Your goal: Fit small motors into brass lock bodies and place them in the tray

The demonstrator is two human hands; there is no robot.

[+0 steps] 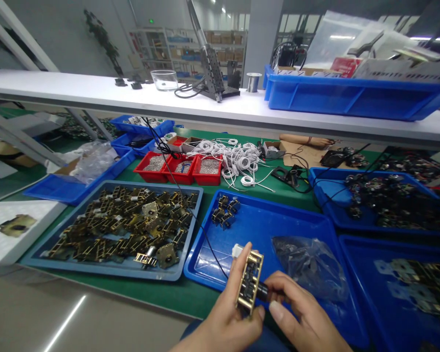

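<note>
My left hand (231, 313) is closed around a small camera-like module (250, 282), two brass-coloured plates joined by standoffs with dark parts between them. A white connector (237, 251) sticks out at its upper left. On the module's right side is a black lens-like cylinder (262, 292), and the curled fingers of my right hand (300, 310) close on its end. Both hands are over the front of a blue tray (249, 230). In that tray, a cluster of similar modules (225, 211) stands at the back left, and a clear plastic bag (311, 266) lies on the right.
A grey-blue tray (110, 272) full of brass-coloured modules lies left. Behind are red bins (152, 177) of small metal parts and coiled white cables (242, 156). More blue trays (324, 195) stand right. A shelf (132, 100) crosses above; a thin black cable (205, 234) hangs in front.
</note>
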